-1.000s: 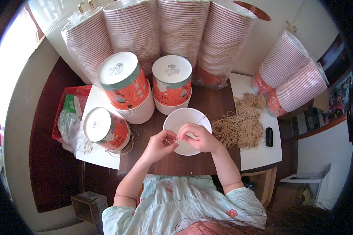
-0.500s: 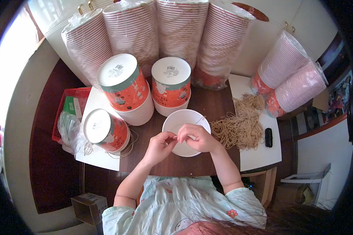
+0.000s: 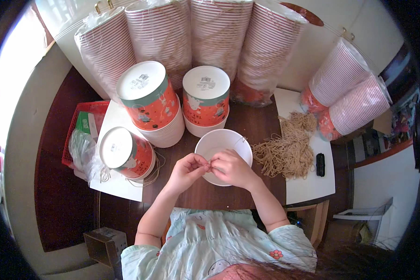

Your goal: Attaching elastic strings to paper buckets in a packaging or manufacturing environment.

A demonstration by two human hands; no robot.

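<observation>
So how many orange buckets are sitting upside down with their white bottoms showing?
3: the rear-left bucket topping a stack of rims, the middle bucket just right of it, and the front-left bucket. More may be hidden, nested underneath.

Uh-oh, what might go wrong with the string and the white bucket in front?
The left hand and right hand meet over the white bucket; anything tiny pinched between them, too small to tell here, might slip away.

Both hands are close to the bucket's near rim, so a bump could perhaps slide or tip it.

The tan string pile lies loose, so strands might tangle if pulled.
</observation>
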